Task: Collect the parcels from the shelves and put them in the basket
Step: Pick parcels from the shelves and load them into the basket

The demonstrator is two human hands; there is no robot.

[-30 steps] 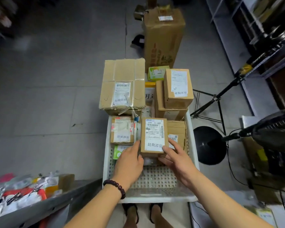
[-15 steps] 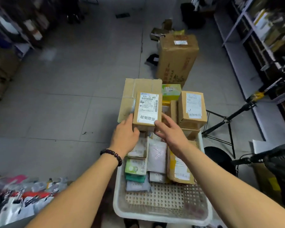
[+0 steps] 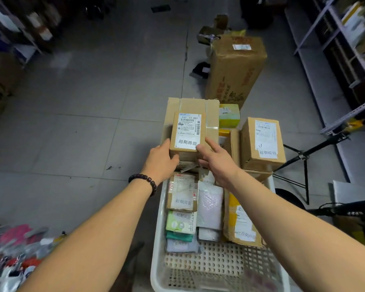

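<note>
A white perforated plastic basket [image 3: 157, 249] holds parcels, stacked high at its far end. Topping the far-left stack is a large taped brown cardboard box [image 3: 193, 105]. Just above it is a small brown cardboard parcel with a white label [image 3: 188, 133], gripped at its near corners by the left hand [image 3: 159, 163] and the right hand [image 3: 217, 163], thumbs on top.

Small box [image 3: 187, 135] over large box [image 3: 212, 110] at basket [image 3: 157, 239] far end; tall carton [image 3: 234, 68] behind basket; shelves [image 3: 346, 49] right.
</note>
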